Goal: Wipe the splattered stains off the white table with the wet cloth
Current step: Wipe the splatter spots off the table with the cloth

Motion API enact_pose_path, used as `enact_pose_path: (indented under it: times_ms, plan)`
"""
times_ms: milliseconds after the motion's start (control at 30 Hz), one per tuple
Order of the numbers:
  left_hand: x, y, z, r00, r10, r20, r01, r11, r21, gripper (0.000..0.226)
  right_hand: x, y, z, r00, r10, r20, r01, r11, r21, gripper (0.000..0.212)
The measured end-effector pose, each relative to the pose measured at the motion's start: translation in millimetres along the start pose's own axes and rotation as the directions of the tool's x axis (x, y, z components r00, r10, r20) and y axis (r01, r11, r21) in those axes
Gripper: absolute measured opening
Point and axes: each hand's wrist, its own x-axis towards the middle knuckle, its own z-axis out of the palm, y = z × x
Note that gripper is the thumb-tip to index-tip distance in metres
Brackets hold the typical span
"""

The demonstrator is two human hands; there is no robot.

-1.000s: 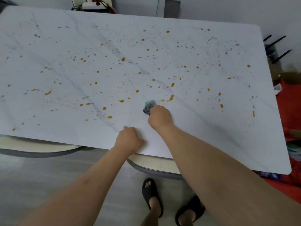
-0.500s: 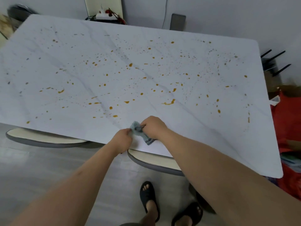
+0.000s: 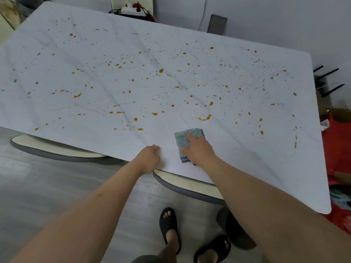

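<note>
The white marbled table [image 3: 247, 164] is spattered with several orange-brown stains [image 3: 204, 118] and fine grey specks across most of its top. A folded light-blue cloth [image 3: 185, 138] lies flat near the table's front edge. My right hand [image 3: 197, 149] presses down on the cloth with straight fingers. My left hand [image 3: 150, 158] rests at the front edge of the table, left of the cloth, its fingers curled with nothing in them.
Two pale chair seats [image 3: 57, 149] are tucked under the front edge. A power strip with cables [image 3: 131, 10] sits beyond the far edge. Red bags and boxes [image 3: 340, 149] crowd the floor to the right. My feet in black sandals [image 3: 169, 226] stand below.
Both hands held the bunched cloth at the table edge; now the cloth is spread flat under my right hand, farther onto the table, and my left hand has let go.
</note>
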Motion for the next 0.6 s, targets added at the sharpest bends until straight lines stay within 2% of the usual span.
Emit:
enact_pose_path:
  times_ms: [100,167,233,300,400,500,567,600]
  plan:
    - [2,-5,-4,0.997,-0.041,-0.067,0.035,0.996,-0.084,0.052,3,-22,21,1.0,-0.024,-0.001,0.024,0.995,-0.101,0.076]
    - [7,-9,-9,0.978,-0.076,-0.196,0.07,0.997,-0.035,0.028,8,-37,24,0.999,-0.047,-0.012,0.045,0.995,-0.093,0.076]
    - [9,-12,-14,0.955,-0.1,-0.28,0.113,0.993,0.031,0.025,15,-52,28,0.998,-0.061,-0.025,0.059,0.996,-0.069,0.075]
    - [7,-15,-18,0.949,-0.118,-0.293,0.151,0.984,0.093,0.02,19,-68,39,0.989,-0.149,-0.016,0.147,0.985,-0.087,0.072]
    - [8,-14,-20,0.971,-0.082,-0.223,0.12,0.98,0.161,0.009,14,-82,59,0.955,-0.293,0.038,0.296,0.946,-0.135,0.066]
    - [12,-9,-15,0.975,-0.07,-0.209,0.105,0.981,0.162,0.019,11,-66,53,0.973,-0.23,0.014,0.229,0.958,-0.17,0.074]
    - [14,1,-10,0.967,-0.085,-0.239,0.128,0.977,0.171,0.005,10,-39,39,0.989,-0.14,-0.04,0.132,0.978,-0.163,0.079]
    - [16,6,-7,0.966,-0.095,-0.242,0.139,0.975,0.173,0.006,9,-23,32,0.993,-0.1,-0.061,0.089,0.983,-0.163,0.079]
